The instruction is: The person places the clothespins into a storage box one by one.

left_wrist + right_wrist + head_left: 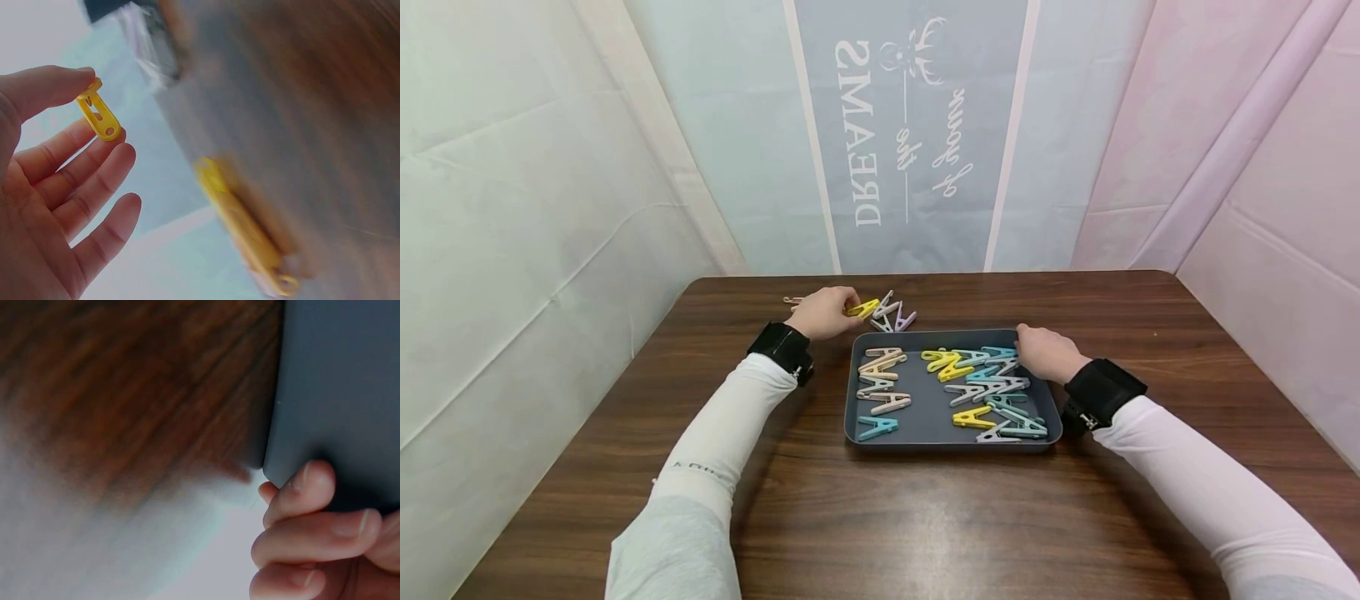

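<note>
My left hand point(825, 312) is over the table behind the tray's left back corner, pinching a yellow clothespin point(863, 308). In the left wrist view the thumb and fingers of this hand point(75, 169) hold the yellow clip point(107, 125) at its ends, the other fingers spread. My right hand point(1048, 354) grips the right back corner of the grey tray point(955, 447); the right wrist view has its fingers point(306, 540) curled at the tray wall point(337, 381). Beige clips point(880, 372) and a blue one point(877, 427) lie on the tray's left, several mixed colours on its right.
Grey clips point(886, 308) and a purple clip point(905, 317) lie behind the tray, right of my left hand. A pinkish clip point(793, 300) shows left of that hand. Blurred yellow-orange clips point(247, 234) appear in the left wrist view. Printed curtains point(925, 242) hang beyond the wooden table point(925, 525).
</note>
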Demonstrator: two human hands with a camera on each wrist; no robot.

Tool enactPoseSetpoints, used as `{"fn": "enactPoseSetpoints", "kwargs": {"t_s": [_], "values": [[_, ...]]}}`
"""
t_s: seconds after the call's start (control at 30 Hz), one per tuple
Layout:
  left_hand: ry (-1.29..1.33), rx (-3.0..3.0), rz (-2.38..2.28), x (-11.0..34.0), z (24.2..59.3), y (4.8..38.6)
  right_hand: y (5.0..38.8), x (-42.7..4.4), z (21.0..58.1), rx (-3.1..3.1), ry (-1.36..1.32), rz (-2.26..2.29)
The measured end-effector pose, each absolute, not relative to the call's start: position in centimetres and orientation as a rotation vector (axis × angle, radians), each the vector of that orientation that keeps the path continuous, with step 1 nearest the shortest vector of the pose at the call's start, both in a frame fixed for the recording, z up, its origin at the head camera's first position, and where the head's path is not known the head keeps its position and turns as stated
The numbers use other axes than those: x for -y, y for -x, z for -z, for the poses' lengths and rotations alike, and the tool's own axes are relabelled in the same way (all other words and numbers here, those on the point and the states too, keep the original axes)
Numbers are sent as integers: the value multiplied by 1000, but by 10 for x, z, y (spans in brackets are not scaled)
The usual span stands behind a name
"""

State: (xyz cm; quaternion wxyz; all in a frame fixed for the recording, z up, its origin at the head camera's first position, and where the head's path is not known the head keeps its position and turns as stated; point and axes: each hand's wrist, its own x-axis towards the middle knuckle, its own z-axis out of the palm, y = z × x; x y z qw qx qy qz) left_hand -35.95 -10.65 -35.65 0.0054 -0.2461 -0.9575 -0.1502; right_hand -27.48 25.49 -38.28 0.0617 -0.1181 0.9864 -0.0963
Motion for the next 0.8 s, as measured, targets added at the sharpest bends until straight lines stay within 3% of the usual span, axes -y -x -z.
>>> {"fn": "enactPoseSetpoints", "kwargs": {"t_s": [0.43,0.8], "values": [[1225,2958,208,57,333,314,274,-254,382,-2970,343,306],[1328,3023,-109,32,338,304,274,-253,380,-2970,339,309]]}}
